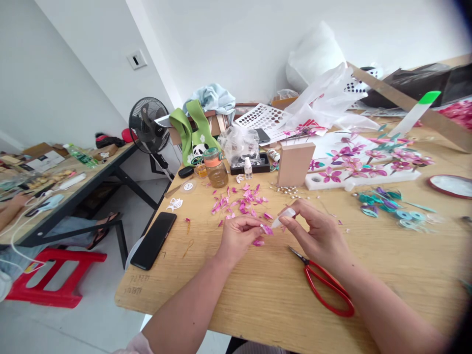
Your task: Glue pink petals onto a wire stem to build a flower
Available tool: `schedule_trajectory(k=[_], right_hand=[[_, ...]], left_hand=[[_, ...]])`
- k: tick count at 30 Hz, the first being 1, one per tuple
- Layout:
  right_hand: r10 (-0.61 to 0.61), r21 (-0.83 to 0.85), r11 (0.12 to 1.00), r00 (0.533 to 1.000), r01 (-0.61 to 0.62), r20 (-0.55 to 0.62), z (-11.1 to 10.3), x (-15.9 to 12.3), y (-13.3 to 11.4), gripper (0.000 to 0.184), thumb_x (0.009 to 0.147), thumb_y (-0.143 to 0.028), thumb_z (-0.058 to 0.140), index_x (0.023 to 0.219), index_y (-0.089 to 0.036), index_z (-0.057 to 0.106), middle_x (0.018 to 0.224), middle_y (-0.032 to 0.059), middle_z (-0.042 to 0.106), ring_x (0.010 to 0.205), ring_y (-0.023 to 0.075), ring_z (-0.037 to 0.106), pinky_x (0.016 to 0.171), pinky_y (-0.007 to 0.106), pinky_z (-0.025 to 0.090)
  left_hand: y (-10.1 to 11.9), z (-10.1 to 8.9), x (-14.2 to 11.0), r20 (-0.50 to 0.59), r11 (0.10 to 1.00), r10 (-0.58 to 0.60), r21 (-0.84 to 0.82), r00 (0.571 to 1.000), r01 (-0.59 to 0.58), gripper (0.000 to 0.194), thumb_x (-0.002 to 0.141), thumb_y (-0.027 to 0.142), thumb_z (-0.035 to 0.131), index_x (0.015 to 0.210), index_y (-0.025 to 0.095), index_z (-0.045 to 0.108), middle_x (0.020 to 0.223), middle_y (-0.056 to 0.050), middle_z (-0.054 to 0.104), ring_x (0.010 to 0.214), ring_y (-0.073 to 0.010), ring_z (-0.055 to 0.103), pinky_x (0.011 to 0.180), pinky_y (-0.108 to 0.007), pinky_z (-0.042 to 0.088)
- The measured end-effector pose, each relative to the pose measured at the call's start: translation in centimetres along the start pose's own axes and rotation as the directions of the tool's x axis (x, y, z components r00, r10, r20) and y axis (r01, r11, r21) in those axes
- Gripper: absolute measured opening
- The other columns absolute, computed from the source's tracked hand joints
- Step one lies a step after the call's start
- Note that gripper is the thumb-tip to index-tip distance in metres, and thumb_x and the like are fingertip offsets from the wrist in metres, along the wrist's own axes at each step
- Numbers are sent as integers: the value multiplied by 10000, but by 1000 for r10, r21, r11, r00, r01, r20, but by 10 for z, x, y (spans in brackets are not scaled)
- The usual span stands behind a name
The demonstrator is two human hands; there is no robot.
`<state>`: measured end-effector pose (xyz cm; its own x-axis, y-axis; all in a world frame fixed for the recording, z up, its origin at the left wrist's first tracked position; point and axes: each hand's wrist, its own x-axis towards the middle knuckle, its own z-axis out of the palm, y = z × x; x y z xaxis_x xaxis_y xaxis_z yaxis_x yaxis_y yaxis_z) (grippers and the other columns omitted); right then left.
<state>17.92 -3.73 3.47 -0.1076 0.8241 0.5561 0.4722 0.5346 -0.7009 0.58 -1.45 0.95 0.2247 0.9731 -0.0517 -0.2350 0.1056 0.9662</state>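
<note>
My left hand (239,236) pinches a small pink petal (266,229) just above the wooden table (258,295). My right hand (317,231) holds a small white glue bottle (283,217), its tip touching the petal. Another pink petal (258,242) lies under my left fingers. Several loose pink petals (241,199) are scattered just beyond both hands. Red-handled scissors (324,285) lie on the table beside my right wrist.
A black phone (154,240) lies at the table's left edge. A capped jar (215,168), a wooden block (294,163), a white foam strip with pink flowers (363,169) and teal paper coils (387,204) stand farther back. Another person sits at a second table (55,196), left, near a red stool (55,275) and fan (147,123).
</note>
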Motion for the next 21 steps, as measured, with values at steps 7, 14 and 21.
schedule_trajectory(k=[7, 14, 21], right_hand=[[9, 7, 1000, 1000, -9, -19, -2, -2, 0, 148, 923, -265, 523, 786, -213, 545, 743, 8, 535, 704, 166, 510, 654, 297, 374], [30, 27, 999, 999, -30, 16, 0, -2, 2, 171, 923, -308, 519, 788, -213, 560, 756, 21, 556, 723, 174, 529, 670, 313, 396], [280, 168, 951, 954, -260, -107, -24, 6, 14, 223, 844, -416, 610, 773, -208, 646, 730, 32, 637, 711, 193, 589, 653, 308, 439]], left_hand=[[1, 1, 0, -18, 999, -1, 41, 1000, 2, 342, 492, 402, 837, 645, 128, 702, 719, -53, 699, 552, -126, 627, 459, -243, 561], [1, 0, 0, -16, 1000, 0, 27, 1000, 0, 319, 496, 386, 836, 639, 135, 702, 707, -48, 697, 552, -124, 625, 444, -229, 549], [-1, 0, 0, -38, 1000, -15, 20, 999, 15, 271, 503, 321, 835, 643, 130, 702, 679, -22, 673, 531, -104, 609, 491, -239, 568]])
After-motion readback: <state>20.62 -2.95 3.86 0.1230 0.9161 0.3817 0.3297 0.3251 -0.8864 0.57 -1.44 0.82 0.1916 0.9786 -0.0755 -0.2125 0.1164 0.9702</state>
